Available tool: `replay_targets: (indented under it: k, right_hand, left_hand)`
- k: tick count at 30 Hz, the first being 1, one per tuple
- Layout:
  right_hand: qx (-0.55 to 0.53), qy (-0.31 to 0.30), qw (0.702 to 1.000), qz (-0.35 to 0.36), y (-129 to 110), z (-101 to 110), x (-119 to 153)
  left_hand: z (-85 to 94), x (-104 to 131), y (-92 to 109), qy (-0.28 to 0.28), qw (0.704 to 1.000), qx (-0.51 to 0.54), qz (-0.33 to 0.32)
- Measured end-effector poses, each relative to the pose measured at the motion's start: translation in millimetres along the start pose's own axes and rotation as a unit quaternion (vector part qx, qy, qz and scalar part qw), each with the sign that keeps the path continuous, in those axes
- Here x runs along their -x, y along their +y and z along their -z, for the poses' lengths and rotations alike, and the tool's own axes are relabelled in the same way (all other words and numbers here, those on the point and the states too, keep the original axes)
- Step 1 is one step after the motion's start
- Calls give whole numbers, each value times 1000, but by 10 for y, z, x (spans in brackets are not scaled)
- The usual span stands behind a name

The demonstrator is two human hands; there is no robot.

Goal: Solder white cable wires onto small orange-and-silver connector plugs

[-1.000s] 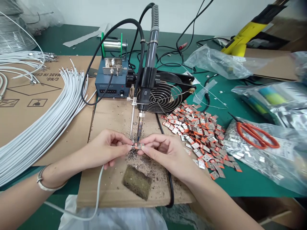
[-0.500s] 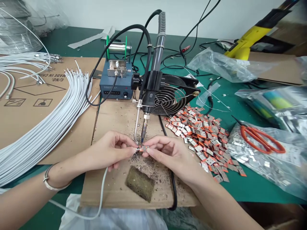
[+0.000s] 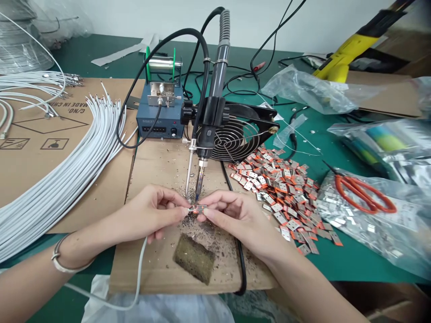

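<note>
My left hand [image 3: 161, 213] pinches the end of a white cable [image 3: 140, 269], which hangs down from behind the fingers. Between finger and thumb, my right hand [image 3: 229, 213] grips a small orange-and-silver USB connector [image 3: 200, 209]. Cable end and connector meet just under the tip of a mounted soldering iron [image 3: 198, 184]; whether the tip touches them is too small to tell. A thin metal feed tube [image 3: 189, 172] points down beside the iron. Below the hands lies a brown sponge [image 3: 194, 259] on cardboard [image 3: 151, 278].
White cables [image 3: 77, 166] lie bundled at left. A blue solder station [image 3: 158, 117] with a wire spool [image 3: 160, 63] and a round fan [image 3: 232, 139] stand behind. To the right are piled connectors [image 3: 286, 188], a plastic bag [image 3: 367, 224] and orange-handled scissors [image 3: 363, 195].
The whole view has shifted slightly, so most things sit a little further left. Both hands keep their grips, with the connector now slightly lower relative to the iron's tip.
</note>
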State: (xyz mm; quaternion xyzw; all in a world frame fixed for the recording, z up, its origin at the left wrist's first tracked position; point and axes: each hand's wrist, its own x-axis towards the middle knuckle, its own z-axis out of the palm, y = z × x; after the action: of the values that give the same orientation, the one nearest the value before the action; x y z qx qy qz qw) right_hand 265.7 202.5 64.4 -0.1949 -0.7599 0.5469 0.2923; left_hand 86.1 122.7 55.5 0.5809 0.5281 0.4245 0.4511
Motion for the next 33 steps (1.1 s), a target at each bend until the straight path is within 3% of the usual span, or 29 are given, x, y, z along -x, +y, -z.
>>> replay_targets:
  k: [8,24,30,33]
  right_hand:
    - [0,13,1000,-1,4,-30,-18]
    - [51,12,999,-7,4,-18,-12]
    - [45,8,999,-6,5,-6,-8]
    - [44,6,999,-3,2,-6,-12]
  left_hand:
    - [9,13,37,2,1000,-25,19]
    - [-27,17,-72,16,999,-32,-29]
    - [-39,-9,-92,60,987,-94,-113]
    - [-31,-21,-111,67,985,-105,-120]
